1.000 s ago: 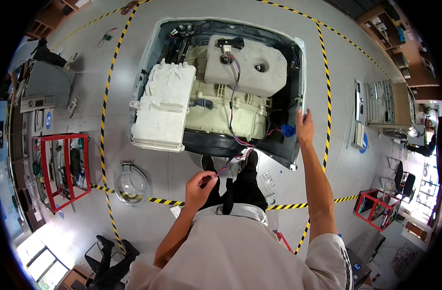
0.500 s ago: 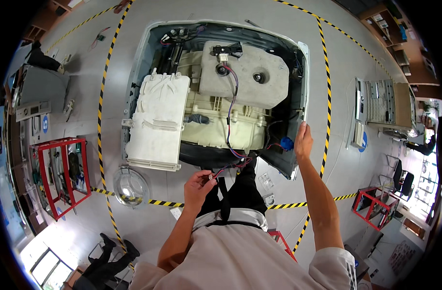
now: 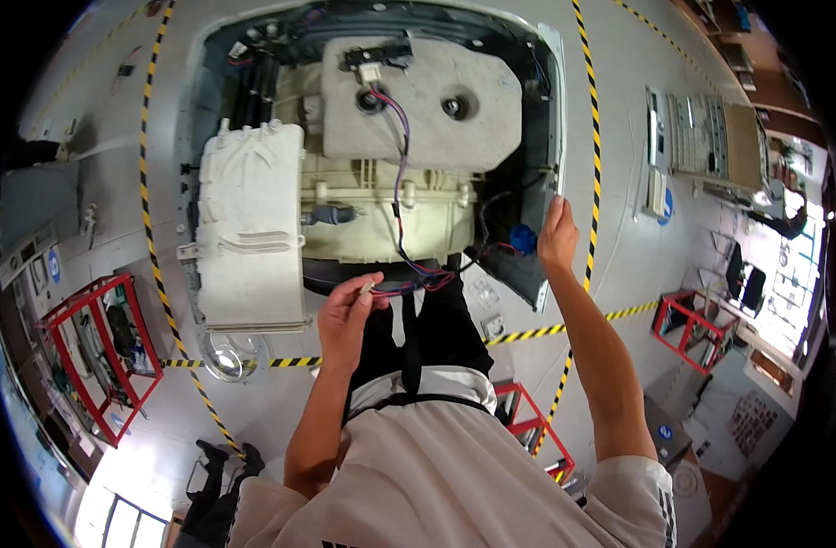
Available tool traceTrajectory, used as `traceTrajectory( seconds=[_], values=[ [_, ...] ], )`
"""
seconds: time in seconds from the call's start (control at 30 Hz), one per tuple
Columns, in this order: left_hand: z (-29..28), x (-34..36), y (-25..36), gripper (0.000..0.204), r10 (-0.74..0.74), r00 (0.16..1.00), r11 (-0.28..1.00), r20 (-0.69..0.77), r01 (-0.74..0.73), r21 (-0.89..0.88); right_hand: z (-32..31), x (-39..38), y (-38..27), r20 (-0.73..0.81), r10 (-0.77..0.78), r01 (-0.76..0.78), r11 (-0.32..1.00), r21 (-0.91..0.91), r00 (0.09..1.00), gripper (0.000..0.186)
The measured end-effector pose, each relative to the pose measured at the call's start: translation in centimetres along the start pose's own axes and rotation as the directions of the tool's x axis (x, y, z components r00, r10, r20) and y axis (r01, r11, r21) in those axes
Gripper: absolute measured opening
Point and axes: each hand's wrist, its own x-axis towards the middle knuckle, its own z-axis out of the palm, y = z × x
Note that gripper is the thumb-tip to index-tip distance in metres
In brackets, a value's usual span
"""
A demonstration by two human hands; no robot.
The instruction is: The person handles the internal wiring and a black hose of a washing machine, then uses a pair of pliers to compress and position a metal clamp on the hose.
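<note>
1. In front of you, a big open metal case (image 3: 558, 100) stands on the grey floor (image 3: 285, 393).
2. Your left hand (image 3: 343, 318) has its grip pinched, thumb and fingers together on a small pale plug (image 3: 368, 288).
3. That plug is on your side of the case, at the end of some red and blue wires (image 3: 403, 178).
4. The wires go up past the cream tub (image 3: 390, 239) to a white plug (image 3: 370, 73) by the big grey block (image 3: 418, 123).
5. Your right hand (image 3: 557, 239) is at the case's right edge; I cannot tell if its grip curls around it or just rests there.
6. A blue round thing (image 3: 523, 239) is inside, just left of that hand.
7. A flat white box (image 3: 252, 219) is left of the tub.
</note>
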Motion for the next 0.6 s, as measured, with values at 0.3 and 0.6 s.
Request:
traceTrajectory(
  seconds=[0.3,0.6],
  values=[
    [-1.2,1.6,-1.3,0.024,-0.046,0.991,0.987,0.124,0.065,-0.148,0.6,-0.2,-0.2,-0.031,-0.023,0.023,1.0,-0.017,0.999,0.038],
    [-2.1,1.3,-0.7,0.031,-0.066,0.971,0.986,0.229,0.099,-0.135,0.6,-0.2,-0.4,-0.048,0.012,-0.014,0.999,-0.036,0.999,0.041]
  ],
)
